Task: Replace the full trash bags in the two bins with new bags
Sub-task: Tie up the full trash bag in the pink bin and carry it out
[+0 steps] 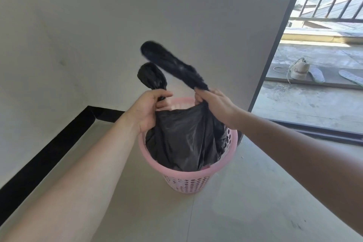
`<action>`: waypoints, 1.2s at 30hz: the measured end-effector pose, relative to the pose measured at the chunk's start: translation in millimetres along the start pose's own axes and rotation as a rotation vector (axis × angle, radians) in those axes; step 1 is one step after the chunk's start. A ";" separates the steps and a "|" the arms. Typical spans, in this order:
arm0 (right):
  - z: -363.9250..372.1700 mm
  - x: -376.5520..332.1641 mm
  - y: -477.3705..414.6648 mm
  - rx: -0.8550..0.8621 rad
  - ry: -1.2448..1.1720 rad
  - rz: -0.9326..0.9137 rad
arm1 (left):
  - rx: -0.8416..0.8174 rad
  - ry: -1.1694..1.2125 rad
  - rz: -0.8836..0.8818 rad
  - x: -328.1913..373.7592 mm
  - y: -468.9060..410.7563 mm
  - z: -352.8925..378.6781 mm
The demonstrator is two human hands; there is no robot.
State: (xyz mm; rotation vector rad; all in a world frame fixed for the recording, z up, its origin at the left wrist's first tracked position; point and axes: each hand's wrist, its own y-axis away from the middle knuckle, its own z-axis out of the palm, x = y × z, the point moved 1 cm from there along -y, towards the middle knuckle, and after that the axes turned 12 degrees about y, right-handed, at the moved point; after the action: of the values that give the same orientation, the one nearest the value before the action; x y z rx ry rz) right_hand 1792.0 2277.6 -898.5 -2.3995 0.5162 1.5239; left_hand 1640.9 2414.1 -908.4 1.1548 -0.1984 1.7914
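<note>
A pink perforated bin (188, 182) stands on the grey floor in the middle of the view. A black trash bag (184, 139) sits inside it, its body rising above the rim. My left hand (151, 110) grips the bag's left handle loop, which sticks up above my fist. My right hand (214, 104) grips the right handle loop, a long blurred strip that points up and to the left. Both hands are above the far rim of the bin.
A white wall with a black skirting board (49, 155) runs behind and to the left. At the right, an open doorway with a dark track (314, 129) leads to a balcony with a shoe (298, 68), insoles and a railing.
</note>
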 end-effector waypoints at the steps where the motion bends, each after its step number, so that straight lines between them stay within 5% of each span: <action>1: 0.9 -0.5 0.4 -0.037 0.084 -0.020 | -0.044 -0.043 -0.020 0.7 0.8 -2.4; 6: -6.6 1.3 4.0 -0.242 0.401 0.080 | -0.412 -0.321 -0.014 0.9 15.5 -11.2; 10: 1.2 0.5 8.2 -0.376 0.589 0.113 | -0.479 -0.361 -0.079 -5.3 16.3 -2.4; 14: 6.6 0.4 8.0 -0.356 0.785 0.035 | -0.370 -0.399 -0.019 -5.3 8.8 2.3; 21: -9.4 19.1 4.5 -0.430 0.649 0.032 | -0.398 -0.293 -0.049 -4.7 11.7 5.9; 25: -20.7 29.8 6.9 -0.602 0.121 0.356 | -0.420 -0.298 -0.066 -11.0 14.0 12.9; 29: -15.4 25.7 2.7 -0.404 -0.153 0.459 | -0.443 -0.319 -0.053 -17.2 13.4 20.4; 33: -10.7 3.1 -9.9 0.037 -0.553 0.287 | -0.379 -0.404 -0.043 -19.1 9.6 20.1; 36: -19.5 -15.0 -19.1 0.238 -0.735 0.184 | -0.315 -0.177 -0.074 -20.8 2.3 15.2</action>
State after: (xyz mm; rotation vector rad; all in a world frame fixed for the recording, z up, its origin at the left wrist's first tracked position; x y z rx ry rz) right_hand 1810.2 2289.7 -876.3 -1.4931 0.6971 2.1153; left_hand 1650.4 2391.1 -915.6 1.0765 -0.5174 1.5275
